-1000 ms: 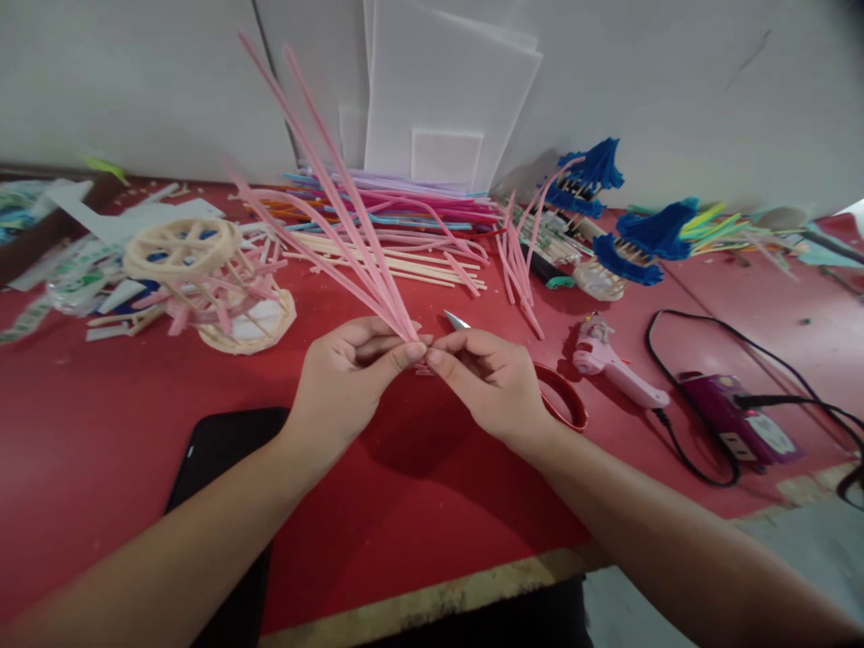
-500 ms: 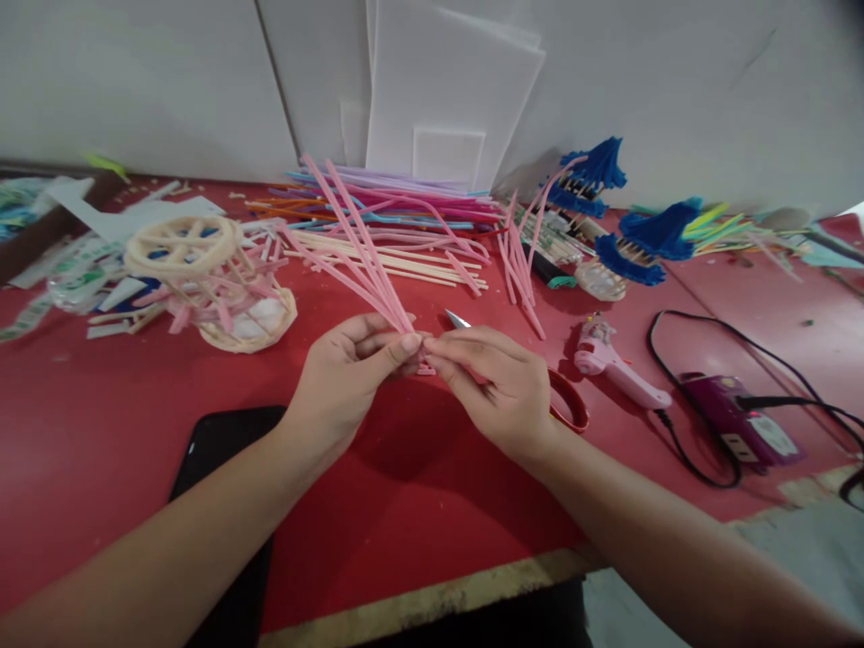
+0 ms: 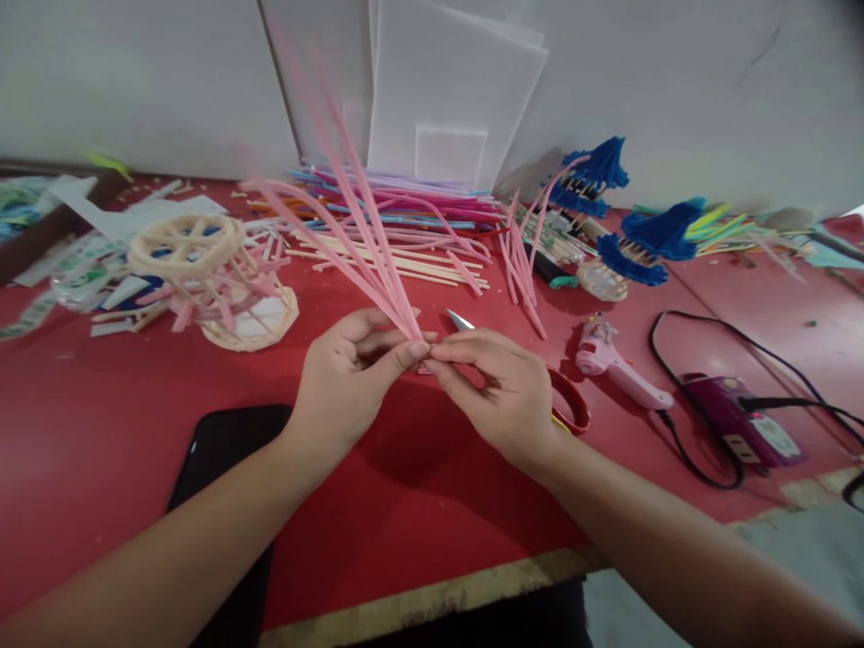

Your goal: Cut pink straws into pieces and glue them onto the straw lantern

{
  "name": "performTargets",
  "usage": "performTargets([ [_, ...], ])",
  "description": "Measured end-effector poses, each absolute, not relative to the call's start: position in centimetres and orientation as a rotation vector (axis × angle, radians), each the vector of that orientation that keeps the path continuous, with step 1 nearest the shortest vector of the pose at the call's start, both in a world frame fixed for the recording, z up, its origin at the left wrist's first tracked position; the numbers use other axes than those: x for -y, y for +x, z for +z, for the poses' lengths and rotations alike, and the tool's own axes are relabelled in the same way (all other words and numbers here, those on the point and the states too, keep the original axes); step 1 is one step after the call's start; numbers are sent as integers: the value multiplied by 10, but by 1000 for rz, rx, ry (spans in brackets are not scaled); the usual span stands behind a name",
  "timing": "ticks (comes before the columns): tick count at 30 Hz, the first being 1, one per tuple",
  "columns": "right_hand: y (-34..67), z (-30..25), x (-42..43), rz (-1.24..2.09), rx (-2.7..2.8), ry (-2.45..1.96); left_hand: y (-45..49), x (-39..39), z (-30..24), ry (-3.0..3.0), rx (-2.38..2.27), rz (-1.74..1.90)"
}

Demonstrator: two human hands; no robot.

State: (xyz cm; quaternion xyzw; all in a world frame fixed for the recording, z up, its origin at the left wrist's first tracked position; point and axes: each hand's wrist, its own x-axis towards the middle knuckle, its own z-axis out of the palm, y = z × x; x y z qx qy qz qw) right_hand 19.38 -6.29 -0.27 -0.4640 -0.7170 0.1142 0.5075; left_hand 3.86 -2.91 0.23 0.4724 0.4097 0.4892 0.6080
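Several pink pipe cleaners (image 3: 378, 270) fan up and to the left from my left hand (image 3: 355, 378), whose thumb and fingers pinch their lower ends. Fingertips of my right hand (image 3: 499, 387) are closed at the same ends, touching the left thumb tip. A small pink bit shows under the fingertips, mostly hidden. Partly under my right hand lies a pair of scissors, with the blade tip (image 3: 460, 319) beyond the knuckles and the red handle (image 3: 572, 400) to the right.
A round wooden-stick frame (image 3: 189, 243) stands at left, a black phone (image 3: 226, 450) below it. Coloured pipe cleaners (image 3: 432, 211) and sticks lie at the back. At right are blue-roofed models (image 3: 648, 238), a pink glue gun (image 3: 621, 369) and a purple power socket (image 3: 742, 418) with cables.
The upper ends of the pink pipe cleaners have swung and spread out, now blurred and reaching higher and farther left. Both hands stay almost in place.
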Motion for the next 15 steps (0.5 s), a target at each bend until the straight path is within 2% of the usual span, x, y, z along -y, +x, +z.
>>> performTargets([
  [9,186,-2,68,218,1659,-1136,37,30,4,1202,-978,1099],
  [12,186,-2,65,531,1525,-1134,38,30,6,1165,-948,1122],
  [15,187,-4,59,1130,1178,-1087,38,29,8,1098,-914,1127],
])
